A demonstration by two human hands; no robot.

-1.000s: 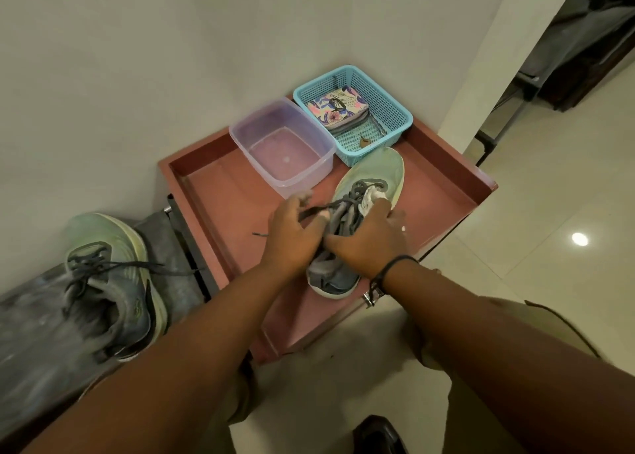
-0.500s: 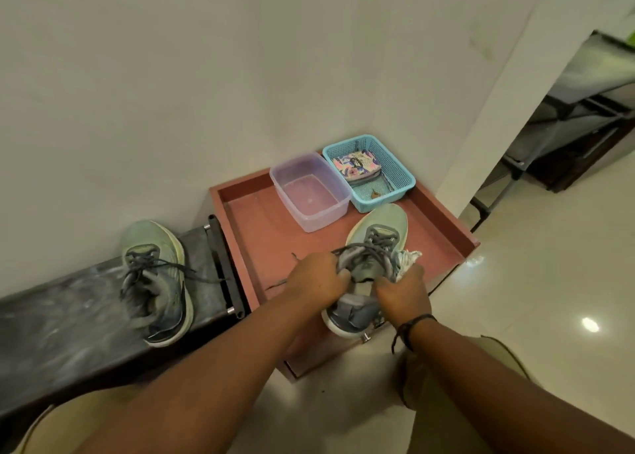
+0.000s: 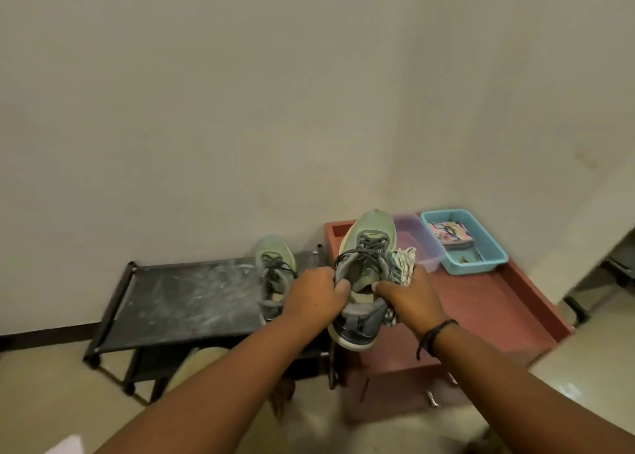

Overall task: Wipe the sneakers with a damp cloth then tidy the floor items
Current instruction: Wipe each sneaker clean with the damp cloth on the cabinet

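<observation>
A black shoe rack [image 3: 178,302] is seen at the left against the wall, its dusty top mostly bare; one green sneaker [image 3: 275,271] is set at its right edge, toe toward the wall. Just right of it, a second green sneaker [image 3: 364,275] is held up over the gap between the rack and a red wooden tray stand [image 3: 498,302]. The left hand [image 3: 314,299] is clenched on the collar's left side; the right hand [image 3: 410,297] is grasping the right side, with a crumpled cloth [image 3: 403,264] pinned against the shoe. Along the stand's back edge a clear plastic tub [image 3: 417,237] is placed, then a blue basket [image 3: 464,244] near the back right corner. The stand's front half is left open
</observation>
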